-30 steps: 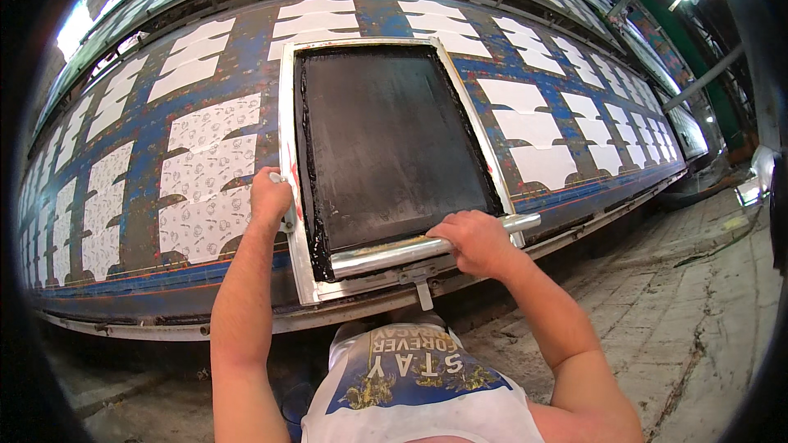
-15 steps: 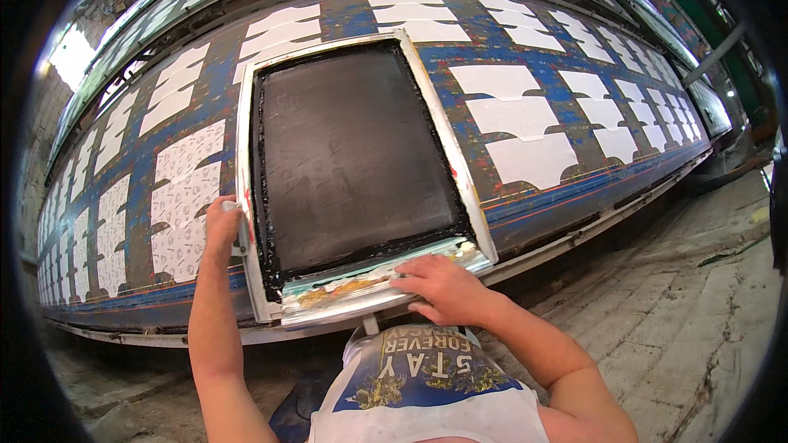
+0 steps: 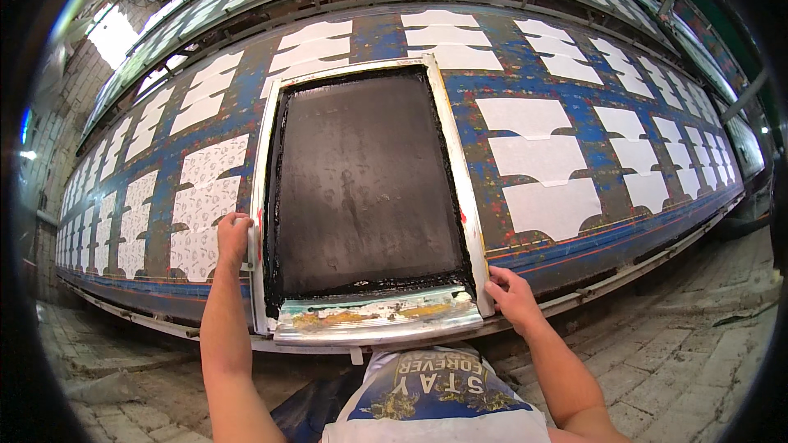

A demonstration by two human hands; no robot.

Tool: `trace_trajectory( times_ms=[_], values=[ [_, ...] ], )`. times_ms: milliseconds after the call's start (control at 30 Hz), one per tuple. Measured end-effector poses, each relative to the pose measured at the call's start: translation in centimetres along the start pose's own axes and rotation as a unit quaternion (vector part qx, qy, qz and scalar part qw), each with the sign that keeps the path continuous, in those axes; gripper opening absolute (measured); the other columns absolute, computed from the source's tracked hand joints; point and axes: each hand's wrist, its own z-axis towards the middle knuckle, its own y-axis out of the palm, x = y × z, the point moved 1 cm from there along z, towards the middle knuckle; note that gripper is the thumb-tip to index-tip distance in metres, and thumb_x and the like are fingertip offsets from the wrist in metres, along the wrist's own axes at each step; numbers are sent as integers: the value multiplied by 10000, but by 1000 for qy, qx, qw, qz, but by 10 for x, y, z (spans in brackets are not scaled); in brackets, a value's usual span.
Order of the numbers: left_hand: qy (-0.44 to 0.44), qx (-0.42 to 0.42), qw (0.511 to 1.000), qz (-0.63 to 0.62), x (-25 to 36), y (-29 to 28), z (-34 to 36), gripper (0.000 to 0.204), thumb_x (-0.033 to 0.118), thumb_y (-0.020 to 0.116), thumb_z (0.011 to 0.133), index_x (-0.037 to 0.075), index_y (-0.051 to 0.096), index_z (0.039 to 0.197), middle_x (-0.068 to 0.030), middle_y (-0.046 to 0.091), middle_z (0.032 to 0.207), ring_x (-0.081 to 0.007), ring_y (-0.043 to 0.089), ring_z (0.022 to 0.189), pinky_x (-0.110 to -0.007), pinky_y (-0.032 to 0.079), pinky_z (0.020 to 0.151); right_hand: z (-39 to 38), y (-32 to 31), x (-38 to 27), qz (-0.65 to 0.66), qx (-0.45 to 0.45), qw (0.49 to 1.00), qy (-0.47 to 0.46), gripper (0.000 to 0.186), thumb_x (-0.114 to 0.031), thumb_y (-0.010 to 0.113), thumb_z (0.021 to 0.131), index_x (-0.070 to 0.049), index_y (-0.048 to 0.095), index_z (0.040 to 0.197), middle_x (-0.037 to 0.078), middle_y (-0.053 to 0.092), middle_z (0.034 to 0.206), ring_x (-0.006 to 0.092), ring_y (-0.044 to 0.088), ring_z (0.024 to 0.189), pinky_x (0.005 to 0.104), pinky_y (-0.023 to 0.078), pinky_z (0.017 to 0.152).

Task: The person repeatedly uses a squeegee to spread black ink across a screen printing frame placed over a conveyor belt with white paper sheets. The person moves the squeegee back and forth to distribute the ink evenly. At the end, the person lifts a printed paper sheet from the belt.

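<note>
Right hand (image 3: 510, 295) moved off squeegee (image 3: 377, 320) to screen frame's (image 3: 448, 156) right edge.
Left hand (image 3: 233, 238) closed round side handle (image 3: 253, 246); right fingers bent, grip unclear. Screen frame on table (image 3: 546, 254); best kept level, both sides even.

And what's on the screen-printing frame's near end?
A metal squeegee lies across the near end of the screen-printing frame, its upper face smeared white and ochre. The part directly beneath is covered from view.
</note>
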Motion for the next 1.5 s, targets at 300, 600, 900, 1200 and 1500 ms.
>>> trace_trajectory(
  times_ms=[300, 600, 900, 1200, 1500],
  values=[
    [30, -10, 999, -16, -10, 0, -2, 253, 194, 765, 915, 6, 804, 1080, -103, 765, 1009, -208, 684, 981, -355, 527, 918, -12, 20, -15, 67, 81, 992, 68, 418, -103, 751, 1053, 8, 756, 1456, 127, 770, 1283, 178, 710, 1134, 348, 568, 1027],
    [-24, -45, 993, -107, -5, -9, 1, 221, 182, 746, 953, 24, 815, 1090, -59, 744, 910, -150, 654, 813, -319, 523, 756, -40, -3, -56, 119, 104, 987, -4, 344, -96, 736, 1073, 49, 788, 1381, 112, 815, 1224, 143, 728, 1094, 309, 564, 989],
    [-49, -75, 976, -196, 89, 49, -21, 179, 227, 731, 1025, 78, 784, 1111, 61, 549, 682, -61, 432, 473, -274, 348, 415, 2, -88, -32, 93, 140, 984, -57, 332, -75, 721, 1091, 72, 761, 1386, 60, 813, 1186, 104, 722, 1054, 282, 571, 956],
    [-85, -78, 973, -201, 218, 200, -115, 173, 192, 724, 1022, 88, 784, 1146, 61, 528, 684, -61, 423, 480, -274, 322, 412, 56, -256, 42, 75, 184, 979, -39, 296, -112, 757, 1042, 60, 798, 1280, 105, 834, 1088, 153, 758, 987, 341, 599, 904],
    [-53, -60, 979, -187, 286, 318, -203, 221, 192, 764, 970, 80, 801, 1157, 41, 608, 773, -72, 496, 561, -283, 380, 477, 87, -400, 114, 41, 189, 980, -37, 301, -92, 762, 1025, 60, 803, 1281, 93, 830, 1101, 151, 746, 994, 338, 589, 938]
  ],
)
